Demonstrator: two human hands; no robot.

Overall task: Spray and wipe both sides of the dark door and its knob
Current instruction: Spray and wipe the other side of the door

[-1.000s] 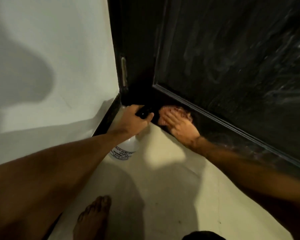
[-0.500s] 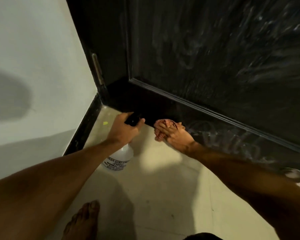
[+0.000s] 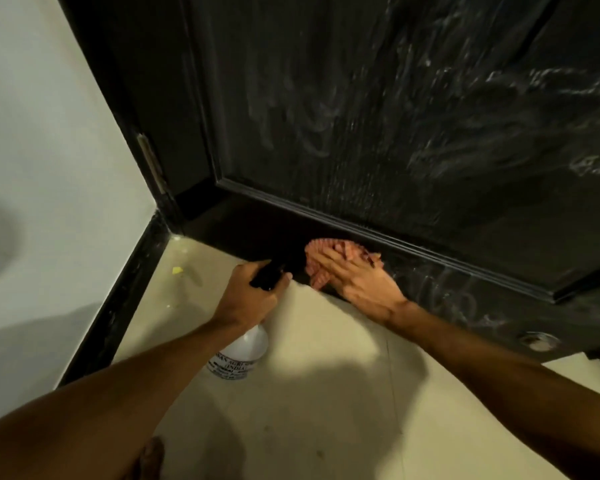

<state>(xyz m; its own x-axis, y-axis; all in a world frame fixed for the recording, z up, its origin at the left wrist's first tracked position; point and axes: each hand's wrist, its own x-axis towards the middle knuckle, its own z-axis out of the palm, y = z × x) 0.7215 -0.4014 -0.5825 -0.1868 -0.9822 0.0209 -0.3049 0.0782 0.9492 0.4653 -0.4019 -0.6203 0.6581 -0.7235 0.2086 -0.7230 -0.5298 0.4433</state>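
The dark panelled door (image 3: 378, 126) fills the upper right, streaked with wet swirls. Low on its bottom rail, my right hand (image 3: 361, 282) presses a pink-orange cloth (image 3: 326, 259) flat against the wood with straight fingers. Just left of it, my left hand (image 3: 250, 296) grips the black trigger head of a white spray bottle (image 3: 243, 355), whose labelled body hangs below my wrist over the floor. The knob is out of view.
A white wall (image 3: 49, 150) with a black skirting (image 3: 125, 299) meets the door frame at a brass hinge (image 3: 151, 164). Cream floor tiles (image 3: 326, 410) lie below, with a yellow speck (image 3: 177, 270). A round metal stopper (image 3: 539, 341) sits low right. My bare foot (image 3: 149, 459) shows at the bottom.
My right hand has slid the cloth slightly right along the bottom rail. The view has shifted, showing more of the door. My left hand still holds the bottle.
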